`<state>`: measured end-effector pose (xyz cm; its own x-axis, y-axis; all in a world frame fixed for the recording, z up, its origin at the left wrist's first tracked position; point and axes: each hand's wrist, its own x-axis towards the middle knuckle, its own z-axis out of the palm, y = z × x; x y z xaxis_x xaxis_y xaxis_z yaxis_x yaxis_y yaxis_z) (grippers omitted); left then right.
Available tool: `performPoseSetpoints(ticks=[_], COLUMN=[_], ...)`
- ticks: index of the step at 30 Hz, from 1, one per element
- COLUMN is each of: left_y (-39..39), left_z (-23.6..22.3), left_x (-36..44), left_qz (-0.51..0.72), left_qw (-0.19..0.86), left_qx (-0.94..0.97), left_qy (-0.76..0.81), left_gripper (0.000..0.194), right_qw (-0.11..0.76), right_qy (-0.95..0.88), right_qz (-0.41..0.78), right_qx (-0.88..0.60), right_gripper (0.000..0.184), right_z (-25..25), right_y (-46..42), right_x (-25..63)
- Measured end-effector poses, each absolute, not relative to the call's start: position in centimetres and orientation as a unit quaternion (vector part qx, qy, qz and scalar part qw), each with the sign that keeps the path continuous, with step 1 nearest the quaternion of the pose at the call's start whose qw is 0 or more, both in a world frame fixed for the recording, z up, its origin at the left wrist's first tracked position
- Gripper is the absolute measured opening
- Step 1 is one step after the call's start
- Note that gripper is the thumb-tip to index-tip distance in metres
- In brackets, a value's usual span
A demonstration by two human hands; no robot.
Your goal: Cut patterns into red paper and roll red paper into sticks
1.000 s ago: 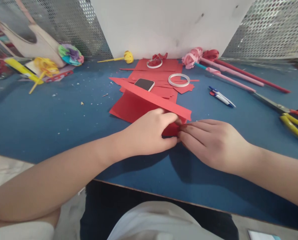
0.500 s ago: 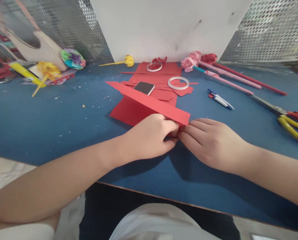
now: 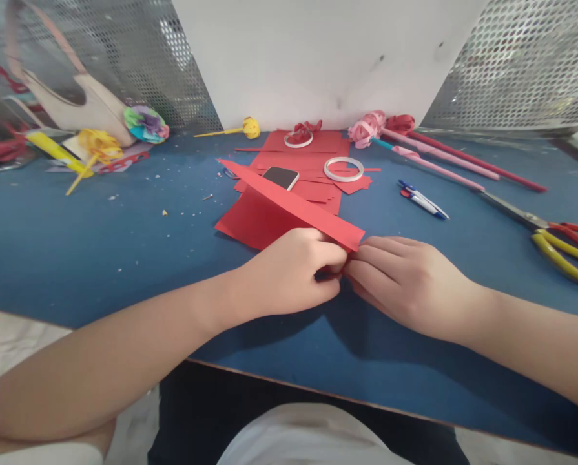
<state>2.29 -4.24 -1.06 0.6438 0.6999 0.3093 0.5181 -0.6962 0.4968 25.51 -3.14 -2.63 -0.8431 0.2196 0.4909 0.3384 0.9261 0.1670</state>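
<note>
A folded sheet of red paper (image 3: pixel 293 206) stands bent over the blue table, its upper flap raised at a slant. My left hand (image 3: pixel 298 271) is closed on the paper's near right end, thumb and curled fingers meeting there. Pressed against the same end, my right hand (image 3: pixel 409 284) has its fingers held together, and their tips are hidden beside the left fingers. Behind the raised flap a phone (image 3: pixel 281 177) shows in part, lying on more red paper (image 3: pixel 301 143) and cut strips.
White tape rolls (image 3: pixel 343 169) rest on the red paper. To the right are a pen (image 3: pixel 422 200), scissors (image 3: pixel 535 219) and pink paper flowers (image 3: pixel 367 128) on long stems. A pale bag (image 3: pixel 99 106) and a yellow paper flower (image 3: pixel 99 144) are at the left.
The view has shifted slightly, so everything sits a little lower in it. Both hands keep their hold on the red paper, with hardly any movement.
</note>
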Motion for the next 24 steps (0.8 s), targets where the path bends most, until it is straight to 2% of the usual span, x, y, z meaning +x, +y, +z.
performPoseSetpoints(ticks=[7, 19, 24], left_y=[-4.59, -4.55, -4.59], left_z=[-1.10, -1.01, -0.23], left_x=[2.52, 2.49, 2.22], left_qz=[0.230, 0.246, 0.201], left_qw=[0.179, 0.192, 0.216], left_qx=[0.872, 0.877, 0.882], left_qy=[0.393, 0.365, 0.367], left_gripper=[0.008, 0.011, 0.010], right_qw=[0.232, 0.222, 0.210], right_qy=[-0.951, -0.950, -0.953], right_qz=[-0.136, -0.157, -0.151], right_qx=[-0.155, -0.151, -0.159], right_gripper=[0.025, 0.029, 0.027], right_z=[-3.01, -2.88, -3.06], right_y=[-3.03, -3.43, -3.63], right_x=[25.16, 24.99, 25.12])
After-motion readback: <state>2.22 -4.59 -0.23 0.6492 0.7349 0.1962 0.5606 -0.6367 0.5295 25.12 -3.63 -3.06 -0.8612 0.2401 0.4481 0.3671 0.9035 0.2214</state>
